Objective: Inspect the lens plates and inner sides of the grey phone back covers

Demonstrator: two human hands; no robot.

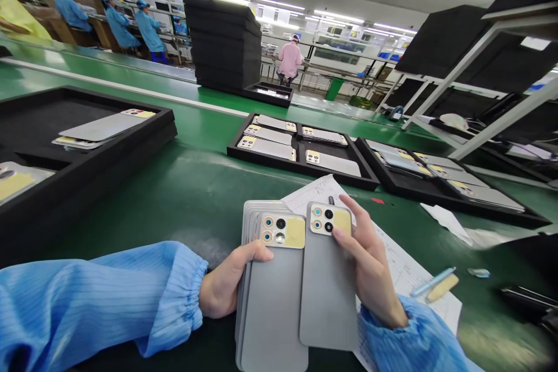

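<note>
My left hand (233,273) is closed around a stack of grey phone back covers (274,308), its thumb lying on the top one just below the camera block. Each visible cover has round lens openings and a yellow film patch at its upper end. Between the thumb and fingers of my right hand (370,256) is a single phone back cover (329,296), gripped near its camera block. This single cover sits beside the stack's right edge, slightly overlapping it. Beneath both hands lies a printed paper sheet (405,261), partly hidden.
Black foam trays with covers stand at the left (148,139), in the middle (261,160) and at the right (462,197). A tall stack of black trays (222,46) rises behind. A blue pen (431,282) lies on the sheet. Several people work in the background.
</note>
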